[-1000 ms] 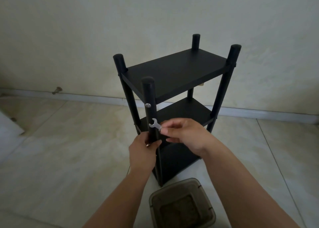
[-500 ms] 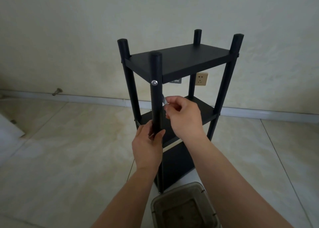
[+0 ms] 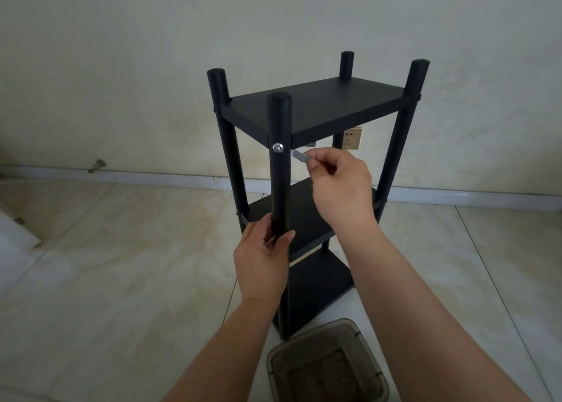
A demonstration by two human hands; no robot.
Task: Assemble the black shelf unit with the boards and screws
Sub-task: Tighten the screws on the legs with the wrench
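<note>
A black shelf unit [image 3: 316, 109] with three boards and four round posts stands upright on the floor before me. My left hand [image 3: 263, 261] grips the near front post [image 3: 279, 188] below its middle. A silver screw head [image 3: 277, 147] shows on that post at the level of the top board. My right hand [image 3: 337, 182] pinches a small flat metal wrench [image 3: 299, 155], whose tip sits just right of the post, behind it, under the top board's corner.
A brownish lidded plastic container [image 3: 327, 368] lies on the floor at the shelf's foot, near my arms. A wall with a socket [image 3: 352, 138] and white skirting is behind the shelf. A white board edge [image 3: 15, 240] lies at the far left.
My right hand has risen with the wrench from the middle board's height to just under the top board. The view has tilted up; my left hand keeps its grip on the post.
</note>
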